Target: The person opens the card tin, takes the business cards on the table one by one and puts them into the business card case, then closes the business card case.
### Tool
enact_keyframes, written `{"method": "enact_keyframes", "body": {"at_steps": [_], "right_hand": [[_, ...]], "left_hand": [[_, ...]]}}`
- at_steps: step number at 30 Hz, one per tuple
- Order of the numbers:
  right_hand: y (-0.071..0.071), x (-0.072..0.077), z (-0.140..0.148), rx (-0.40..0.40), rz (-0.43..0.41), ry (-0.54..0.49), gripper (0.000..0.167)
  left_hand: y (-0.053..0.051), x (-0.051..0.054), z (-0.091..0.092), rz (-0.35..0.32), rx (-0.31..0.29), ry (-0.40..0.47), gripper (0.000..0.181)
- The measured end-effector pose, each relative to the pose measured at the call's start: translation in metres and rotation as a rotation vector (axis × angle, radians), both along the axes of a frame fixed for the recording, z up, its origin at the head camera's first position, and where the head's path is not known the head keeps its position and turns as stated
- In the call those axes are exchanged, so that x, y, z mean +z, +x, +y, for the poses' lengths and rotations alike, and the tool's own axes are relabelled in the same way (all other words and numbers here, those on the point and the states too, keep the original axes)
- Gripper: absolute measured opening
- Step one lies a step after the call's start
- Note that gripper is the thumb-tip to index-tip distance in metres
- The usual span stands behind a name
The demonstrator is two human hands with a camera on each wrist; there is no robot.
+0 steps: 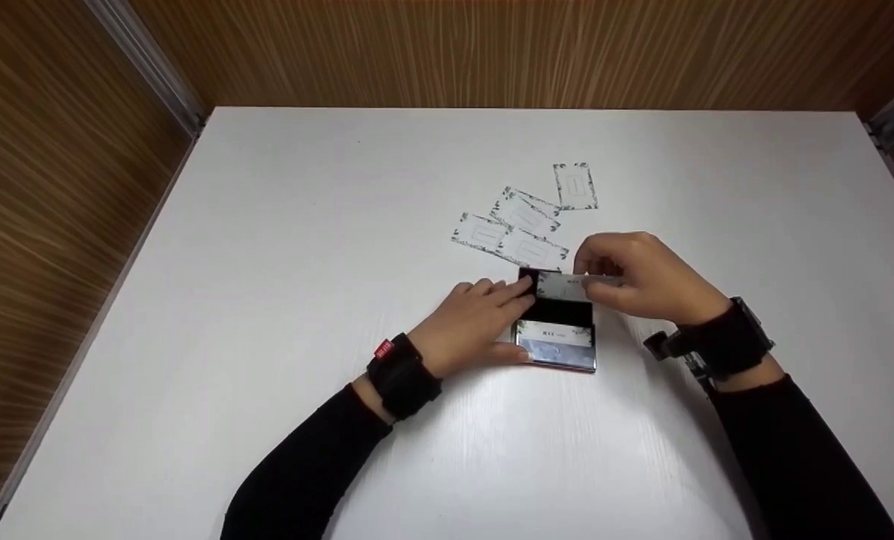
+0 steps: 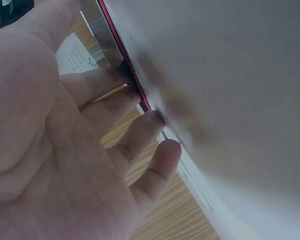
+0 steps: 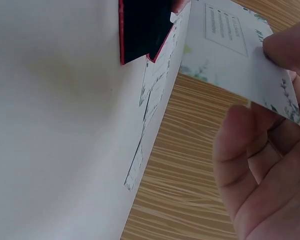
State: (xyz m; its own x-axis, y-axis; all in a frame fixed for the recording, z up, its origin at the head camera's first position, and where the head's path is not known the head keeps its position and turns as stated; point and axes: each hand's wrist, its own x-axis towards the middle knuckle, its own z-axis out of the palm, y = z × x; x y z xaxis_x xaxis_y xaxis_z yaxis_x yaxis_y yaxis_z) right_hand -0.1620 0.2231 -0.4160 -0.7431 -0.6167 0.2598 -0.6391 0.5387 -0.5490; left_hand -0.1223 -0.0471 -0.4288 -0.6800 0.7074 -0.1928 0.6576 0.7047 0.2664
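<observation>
A business card case (image 1: 563,310) with a black lining and red edges lies unfolded on the table. In its near half sits a white card (image 1: 559,331) with leaf print, behind a shiny metal front (image 1: 567,356). My left hand (image 1: 469,326) rests at the case's left side, fairly straight fingertips on the far half and thumb by the near half. Between thumb and fingers, my right hand (image 1: 638,277) pinches a business card (image 3: 230,50) with a leafy border. That card is tilted above the far half of the case; fingers cover its right end in the head view.
Beyond the case several leaf-bordered cards lie on the white table (image 1: 327,225), some overlapping, with one card (image 1: 575,186) apart at the upper right. A wood-grain panel (image 1: 492,52) stands along the table's far edge. Each wrist wears a black band.
</observation>
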Motion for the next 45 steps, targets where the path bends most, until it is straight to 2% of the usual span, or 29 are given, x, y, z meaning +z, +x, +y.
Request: {"method": "enact_keyframes", "body": {"at_steps": [7,19,30,40,45], "right_hand": [[0.002,0.000,-0.001,0.015,0.023,-0.011,0.018],[0.002,0.004,-0.004,0.041,-0.006,0.026,0.011],[0.003,0.002,-0.006,0.096,-0.050,0.041,0.019],[0.004,0.000,-0.010,0.077,-0.132,0.129,0.016],[0.004,-0.004,-0.012,0.052,-0.132,0.175,0.014]], "left_hand": [[0.001,-0.001,0.000,0.027,0.037,-0.069,0.093],[-0.003,0.001,0.001,0.029,0.030,-0.071,0.094],[-0.001,0.000,0.001,0.028,0.045,-0.080,0.095],[-0.002,0.000,0.000,0.034,0.044,-0.072,0.096],[-0.001,0.001,0.000,0.012,0.043,-0.069,0.094]]}}
